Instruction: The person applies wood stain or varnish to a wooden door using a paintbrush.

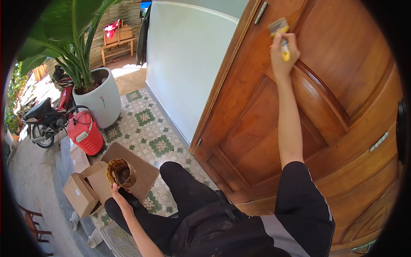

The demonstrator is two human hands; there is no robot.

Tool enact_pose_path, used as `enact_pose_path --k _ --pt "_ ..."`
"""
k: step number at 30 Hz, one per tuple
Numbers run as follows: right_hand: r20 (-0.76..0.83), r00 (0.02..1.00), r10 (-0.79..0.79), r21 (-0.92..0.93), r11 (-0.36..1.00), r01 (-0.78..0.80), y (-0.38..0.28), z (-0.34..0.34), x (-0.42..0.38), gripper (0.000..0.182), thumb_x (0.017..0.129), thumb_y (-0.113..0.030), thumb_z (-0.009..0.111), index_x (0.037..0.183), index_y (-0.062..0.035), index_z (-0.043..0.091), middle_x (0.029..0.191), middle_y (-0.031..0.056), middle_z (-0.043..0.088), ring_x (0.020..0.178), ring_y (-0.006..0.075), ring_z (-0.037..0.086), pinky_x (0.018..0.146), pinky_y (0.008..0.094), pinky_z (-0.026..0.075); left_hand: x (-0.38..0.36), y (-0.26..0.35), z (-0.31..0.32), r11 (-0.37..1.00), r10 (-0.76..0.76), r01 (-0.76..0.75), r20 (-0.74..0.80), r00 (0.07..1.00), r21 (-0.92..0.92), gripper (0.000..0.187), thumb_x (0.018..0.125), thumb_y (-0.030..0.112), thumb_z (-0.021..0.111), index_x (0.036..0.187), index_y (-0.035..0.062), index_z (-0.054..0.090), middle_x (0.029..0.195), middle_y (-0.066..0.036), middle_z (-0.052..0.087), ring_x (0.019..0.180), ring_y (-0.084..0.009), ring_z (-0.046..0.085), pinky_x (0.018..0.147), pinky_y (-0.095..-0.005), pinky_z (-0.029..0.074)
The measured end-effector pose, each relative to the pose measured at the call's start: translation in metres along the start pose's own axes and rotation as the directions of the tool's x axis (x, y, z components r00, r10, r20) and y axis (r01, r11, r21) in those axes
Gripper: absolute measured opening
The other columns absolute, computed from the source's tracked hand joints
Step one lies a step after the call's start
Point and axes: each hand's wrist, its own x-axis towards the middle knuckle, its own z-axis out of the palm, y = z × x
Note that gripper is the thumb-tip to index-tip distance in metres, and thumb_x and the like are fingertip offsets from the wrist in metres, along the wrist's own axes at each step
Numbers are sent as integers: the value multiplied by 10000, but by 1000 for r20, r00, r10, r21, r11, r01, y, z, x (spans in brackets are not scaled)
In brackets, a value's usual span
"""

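My right hand (284,53) is raised at the upper right, its fingers wrapped round the yellow handle of a wide paintbrush (279,26). The bristles point up and lie against the reddish-brown wooden door (265,111), near its hinged edge. Parts of the door's panels look glossy. Low on the left, my left hand (119,193) grips a stained brown container (129,174) from below and the side. The container's mouth faces up, with dark brown stain on its inner wall. It is over my bent knee, well away from the door.
A flattened cardboard sheet (143,165) and a cardboard box (80,193) lie on the patterned tiles. Behind them stand a red cooler jug (85,133), a white planter (102,103) with a large-leaved plant, and a motorbike (43,112). A pale wall (188,60) adjoins the door.
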Motion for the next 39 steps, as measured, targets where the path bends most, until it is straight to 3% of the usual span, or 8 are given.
enact_pose_path --k 4,5,8,15,26,30,33,39 --pt "450 892 36 -81 997 1 26 16 -87 113 919 -157 664 915 -75 586 820 237 680 824 443 682 683 474 557 0 1 -1 1000 -8 8 -13 1000 0 476 972 476 590 1181 51 545 874 -64 582 647 -155 599 605 -275 481" --pt "527 850 0 -117 990 73 17 15 -98 123 922 -116 672 909 -35 581 764 208 668 789 384 717 672 375 546 0 1 -2 1000 0 0 -16 1000 -5 476 972 476 590 1181 51 545 874 -64 582 647 -155 599 605 -275 481" --pt "565 821 83 -217 975 51 7 17 -72 133 905 -152 671 961 -59 594 833 251 682 875 442 682 723 482 559 1 1 -2 1000 -13 13 -19 1000 -4 497 969 482 590 1202 45 543 869 -69 583 629 -157 595 591 -277 482" --pt "270 962 35 -16 999 -32 9 16 -12 109 954 -141 656 989 -54 599 810 211 689 792 358 729 650 405 549 3 -5 -12 1000 -16 16 -13 1000 -16 559 968 488 592 1270 22 525 862 -74 587 620 -159 599 578 -285 493" --pt "848 489 204 -241 971 12 32 -8 -162 147 890 -167 669 1004 -102 602 818 217 694 840 436 691 736 504 562 0 -2 -14 1000 -13 12 -24 1000 -27 611 958 500 615 1320 18 517 851 -85 597 616 -160 602 578 -284 498" --pt "683 707 182 -163 982 -95 24 -12 -83 125 895 -183 684 971 -89 654 840 221 706 806 416 694 702 451 558 3 -4 -16 1000 -12 12 -34 999 -20 615 959 508 612 1322 19 522 832 -83 593 610 -159 601 577 -283 500" --pt "463 884 66 -2 997 -73 12 -18 5 126 931 -163 679 885 -53 639 634 57 612 632 86 603 557 303 484 3 -5 -14 1000 -15 14 -33 999 -17 625 959 514 609 1328 17 521 829 -81 593 611 -156 603 580 -281 500" --pt "158 987 -29 16 1000 26 -5 -23 96 91 950 -159 665 931 -72 648 740 101 726 628 195 720 554 322 545 1 -1 -7 1000 -22 23 -44 999 10 639 958 520 609 1335 12 518 839 -83 598 617 -155 606 587 -277 501"
